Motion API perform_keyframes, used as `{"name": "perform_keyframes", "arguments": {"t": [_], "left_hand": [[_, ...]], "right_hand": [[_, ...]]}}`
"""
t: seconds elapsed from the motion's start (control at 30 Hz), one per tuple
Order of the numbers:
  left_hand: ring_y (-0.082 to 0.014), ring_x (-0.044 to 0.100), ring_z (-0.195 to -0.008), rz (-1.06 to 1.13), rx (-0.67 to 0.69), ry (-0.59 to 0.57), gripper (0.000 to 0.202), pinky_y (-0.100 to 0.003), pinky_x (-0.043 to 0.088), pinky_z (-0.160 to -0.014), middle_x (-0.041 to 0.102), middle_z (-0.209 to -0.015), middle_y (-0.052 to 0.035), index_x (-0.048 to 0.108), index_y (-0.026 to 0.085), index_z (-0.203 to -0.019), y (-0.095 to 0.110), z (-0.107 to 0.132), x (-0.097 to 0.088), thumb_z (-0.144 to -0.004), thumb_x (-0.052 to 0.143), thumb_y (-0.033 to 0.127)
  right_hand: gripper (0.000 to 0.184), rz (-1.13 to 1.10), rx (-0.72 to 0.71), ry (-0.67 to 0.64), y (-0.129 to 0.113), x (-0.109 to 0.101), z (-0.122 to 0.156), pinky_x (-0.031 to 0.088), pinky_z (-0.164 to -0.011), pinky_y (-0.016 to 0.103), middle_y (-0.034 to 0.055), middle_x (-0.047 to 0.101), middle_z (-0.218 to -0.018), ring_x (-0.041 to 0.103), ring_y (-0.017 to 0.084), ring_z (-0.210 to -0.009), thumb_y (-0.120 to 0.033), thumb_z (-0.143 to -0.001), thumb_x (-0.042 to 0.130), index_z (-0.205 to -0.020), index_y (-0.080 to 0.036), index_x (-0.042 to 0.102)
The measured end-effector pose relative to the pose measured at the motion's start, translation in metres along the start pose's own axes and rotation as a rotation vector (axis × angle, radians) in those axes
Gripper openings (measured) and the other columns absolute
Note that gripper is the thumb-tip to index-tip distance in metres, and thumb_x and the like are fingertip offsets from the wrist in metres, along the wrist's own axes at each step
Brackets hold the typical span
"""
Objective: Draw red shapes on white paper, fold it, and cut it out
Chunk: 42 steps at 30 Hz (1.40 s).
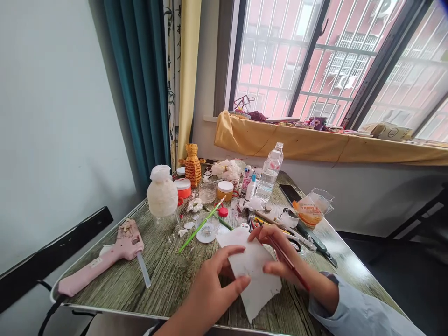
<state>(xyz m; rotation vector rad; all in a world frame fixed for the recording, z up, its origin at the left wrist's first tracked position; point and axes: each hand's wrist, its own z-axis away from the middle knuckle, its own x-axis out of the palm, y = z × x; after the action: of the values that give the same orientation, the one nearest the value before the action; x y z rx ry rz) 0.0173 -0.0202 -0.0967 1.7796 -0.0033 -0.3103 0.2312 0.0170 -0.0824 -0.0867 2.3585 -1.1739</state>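
A torn piece of white paper [257,266] is pinched between the thumb and fingers of my left hand [213,289], close to the table's front edge. My right hand [280,252] grips a slim dark red pencil [285,255], which slants back across the palm toward the wrist. Fingertips of that same hand touch the paper's upper right edge. Just beyond the paper lie a light green stick [203,224], a clear round dish [206,231] and a red cap [223,212].
A pink glue gun [105,256] lies at left. Behind stand a white wrapped jar [163,191], an orange woven figure [192,165], lidded tubs [225,190] and a water bottle [269,175]. On the right are a utility knife [320,245], a phone [290,192] and a plastic bag [311,207].
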Motion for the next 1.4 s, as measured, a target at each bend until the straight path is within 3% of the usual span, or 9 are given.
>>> {"name": "perform_keyframes", "arguments": {"t": [0.07, 0.23, 0.4, 0.53, 0.7, 0.87, 1.03, 1.17, 1.4], "left_hand": [[-0.0242, 0.073, -0.089, 0.012, 0.029, -0.037, 0.045, -0.037, 0.059, -0.081, 0.076, -0.109, -0.0089, 0.065, 0.021, -0.118, -0.001, 0.002, 0.002, -0.073, 0.067, 0.024], [-0.0182, 0.074, -0.084, -0.03, 0.159, -0.079, 0.055, -0.031, 0.06, -0.08, 0.078, -0.103, -0.0059, 0.048, 0.02, -0.132, -0.001, 0.007, 0.002, -0.079, 0.062, 0.017], [-0.0114, 0.072, -0.072, -0.433, 0.615, 0.249, 0.029, -0.02, 0.057, -0.071, 0.077, -0.086, 0.0047, 0.056, 0.028, -0.112, -0.003, 0.018, 0.003, -0.087, 0.06, 0.014], [-0.0117, 0.065, -0.064, -0.54, 0.707, 0.388, 0.012, -0.021, 0.051, -0.066, 0.068, -0.073, 0.004, 0.058, 0.025, -0.096, -0.007, 0.032, -0.01, -0.092, 0.055, 0.014], [-0.0225, 0.063, -0.081, -1.066, 0.64, 0.745, 0.017, -0.034, 0.05, -0.078, 0.063, -0.086, -0.0084, 0.058, 0.014, -0.095, -0.027, 0.033, -0.049, -0.093, 0.06, 0.031], [-0.0369, 0.06, -0.093, -1.257, 0.441, 0.715, 0.048, -0.049, 0.049, -0.075, 0.063, -0.101, -0.0209, 0.059, 0.007, -0.109, -0.047, 0.022, -0.065, -0.097, 0.042, 0.05], [-0.0286, 0.065, -0.087, -1.161, 0.46, 0.585, 0.023, -0.041, 0.044, -0.074, 0.07, -0.09, -0.0065, 0.061, 0.021, -0.086, -0.047, 0.027, -0.062, -0.098, 0.047, 0.034], [-0.0194, 0.068, -0.081, -0.975, 0.47, 0.567, 0.029, -0.032, 0.049, -0.078, 0.072, -0.083, -0.0005, 0.061, 0.025, -0.082, -0.033, 0.044, -0.063, -0.098, 0.046, 0.044], [-0.012, 0.067, -0.071, -0.382, 0.089, 0.389, 0.023, -0.014, 0.05, -0.066, 0.068, -0.073, 0.0051, 0.064, 0.028, -0.069, -0.006, 0.063, -0.053, -0.085, 0.064, 0.045]], "right_hand": [[0.05, 0.064, -0.046, -0.073, -0.001, 0.002, 0.0, 0.054, -0.08, 0.033, 0.0062, 0.065, -0.105, 0.064, 0.022, -0.094, -0.063, -0.077, 0.072, -0.105, -0.025, 0.058], [0.023, 0.246, -0.053, 0.011, -0.004, -0.001, 0.0, 0.048, -0.061, 0.027, 0.001, 0.061, -0.081, 0.056, 0.018, -0.069, -0.047, -0.086, 0.067, -0.089, -0.026, 0.06], [0.035, 0.345, 0.038, 0.0, -0.009, -0.013, -0.002, 0.041, -0.044, 0.021, -0.0008, 0.058, -0.07, 0.055, 0.014, -0.057, -0.054, -0.097, 0.047, -0.082, -0.023, 0.055], [0.027, 0.506, 0.02, -0.1, 0.001, -0.013, -0.007, 0.048, -0.053, 0.024, 0.0005, 0.066, -0.074, 0.062, 0.016, -0.063, -0.049, -0.088, 0.063, -0.087, -0.021, 0.064], [0.015, 0.762, -0.058, -0.026, 0.017, -0.011, -0.007, 0.048, -0.06, 0.031, 0.007, 0.068, -0.083, 0.062, 0.021, -0.069, -0.033, -0.088, 0.063, -0.093, -0.019, 0.065], [0.013, 0.863, -0.189, 0.014, 0.02, -0.011, -0.006, 0.05, -0.061, 0.032, 0.0072, 0.067, -0.08, 0.063, 0.022, -0.069, -0.025, -0.094, 0.052, -0.09, -0.02, 0.063], [0.014, 0.882, -0.254, 0.052, 0.021, -0.009, -0.006, 0.052, -0.062, 0.031, 0.0066, 0.069, -0.081, 0.066, 0.02, -0.07, -0.019, -0.095, 0.049, -0.09, -0.021, 0.062], [0.015, 0.88, -0.279, 0.075, 0.02, -0.008, -0.006, 0.052, -0.06, 0.031, 0.0068, 0.068, -0.079, 0.065, 0.02, -0.069, -0.018, -0.095, 0.048, -0.089, -0.019, 0.062], [0.015, 0.825, -0.26, 0.081, 0.02, -0.008, -0.003, 0.049, -0.059, 0.03, 0.0065, 0.067, -0.078, 0.063, 0.02, -0.067, -0.017, -0.095, 0.049, -0.089, -0.02, 0.062]]}}
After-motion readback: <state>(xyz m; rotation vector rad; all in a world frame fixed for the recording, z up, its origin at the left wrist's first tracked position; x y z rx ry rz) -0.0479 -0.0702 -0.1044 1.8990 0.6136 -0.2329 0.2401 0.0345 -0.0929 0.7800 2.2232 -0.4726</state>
